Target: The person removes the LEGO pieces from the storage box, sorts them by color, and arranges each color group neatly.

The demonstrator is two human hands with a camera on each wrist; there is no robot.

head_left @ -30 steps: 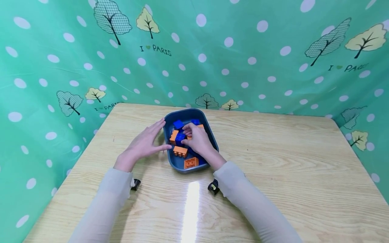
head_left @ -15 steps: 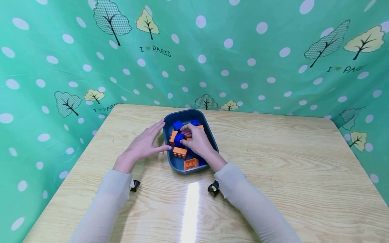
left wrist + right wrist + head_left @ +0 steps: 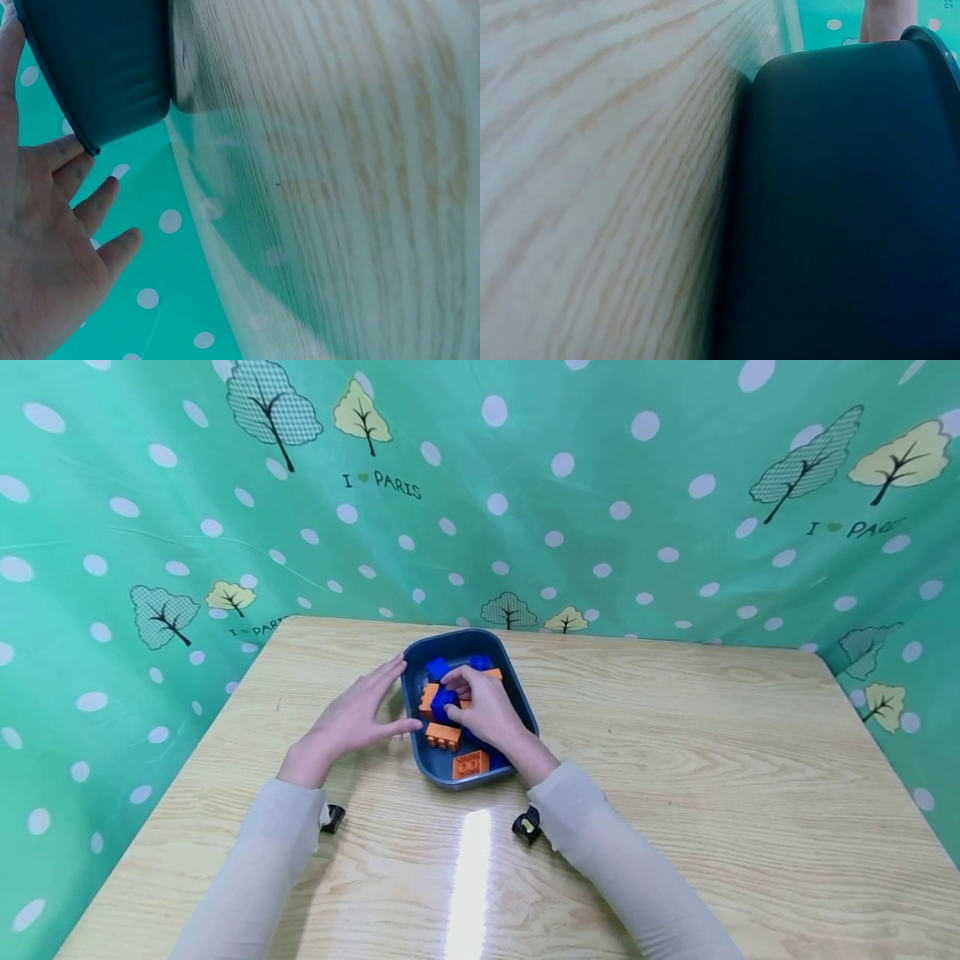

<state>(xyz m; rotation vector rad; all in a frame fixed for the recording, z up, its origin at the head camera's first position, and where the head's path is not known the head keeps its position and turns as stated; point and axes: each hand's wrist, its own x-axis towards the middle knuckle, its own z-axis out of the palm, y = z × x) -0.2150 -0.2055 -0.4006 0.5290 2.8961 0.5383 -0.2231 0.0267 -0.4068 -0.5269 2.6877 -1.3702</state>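
A dark blue bin (image 3: 525,706) stands on the wooden table with several blue and orange toy building bricks inside. My left hand (image 3: 352,710) rests its straight, spread fingertips on the bin's left rim; the left wrist view shows that hand (image 3: 56,247) touching the rim of the bin (image 3: 105,67). My right hand (image 3: 487,706) reaches over the right wall and pinches a blue brick (image 3: 443,704) between thumb and fingers. Beside it lie an orange brick (image 3: 428,700) and another orange brick (image 3: 443,737). The right wrist view shows the bin's outer wall (image 3: 847,195), not the right fingers.
One more orange brick (image 3: 471,765) lies at the bin's near end, a blue brick (image 3: 438,669) at its far end. The wooden table (image 3: 712,760) extends on both sides. A green dotted curtain (image 3: 615,543) hangs behind. Light glares on the table's front.
The blue brick at the right fingertips has shifted and turned slightly. My left hand and the bin stay nearly in place.
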